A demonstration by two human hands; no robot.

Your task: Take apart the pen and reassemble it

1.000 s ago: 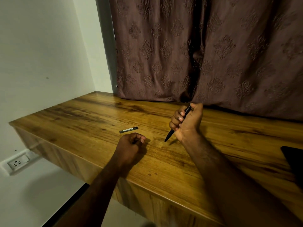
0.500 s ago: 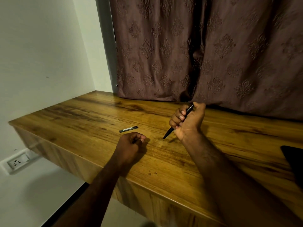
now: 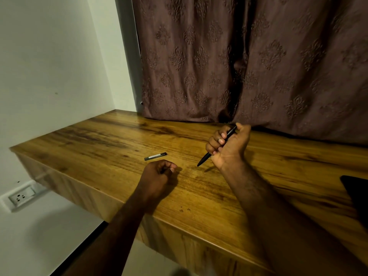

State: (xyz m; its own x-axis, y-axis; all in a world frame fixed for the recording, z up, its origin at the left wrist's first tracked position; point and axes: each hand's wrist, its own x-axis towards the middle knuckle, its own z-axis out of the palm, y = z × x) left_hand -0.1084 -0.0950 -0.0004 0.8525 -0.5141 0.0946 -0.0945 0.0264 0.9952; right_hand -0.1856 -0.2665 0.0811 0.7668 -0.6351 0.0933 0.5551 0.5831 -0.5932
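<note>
Presently, head view, items in order. Item one: right hand (image 3: 231, 150), raised off the tabletop (image 3: 99, 148), fingers and thumb wrapped round the black pen (image 3: 204, 158). The pen is tilted, its tip pointing down and left just above the wood and its top poking out by the thumb. I judge this fist grip steadies the barrel for pulling or twisting, not for writing. Item two: left hand (image 3: 159, 174), resting on the tabletop well apart from the right, fingers curled in. Something dark shows at the fingertips, but whether a pen part is pinched there I cannot tell. Item three: short grey piece (image 3: 155, 156), lying flat just beyond the left hand. It is likely a part set aside within reach for refitting. Item four: dark object (image 3: 354, 192) at the right edge, unidentified. Item five: patterned curtain (image 3: 258, 66) behind, and wall socket (image 3: 21, 197) below left.
</note>
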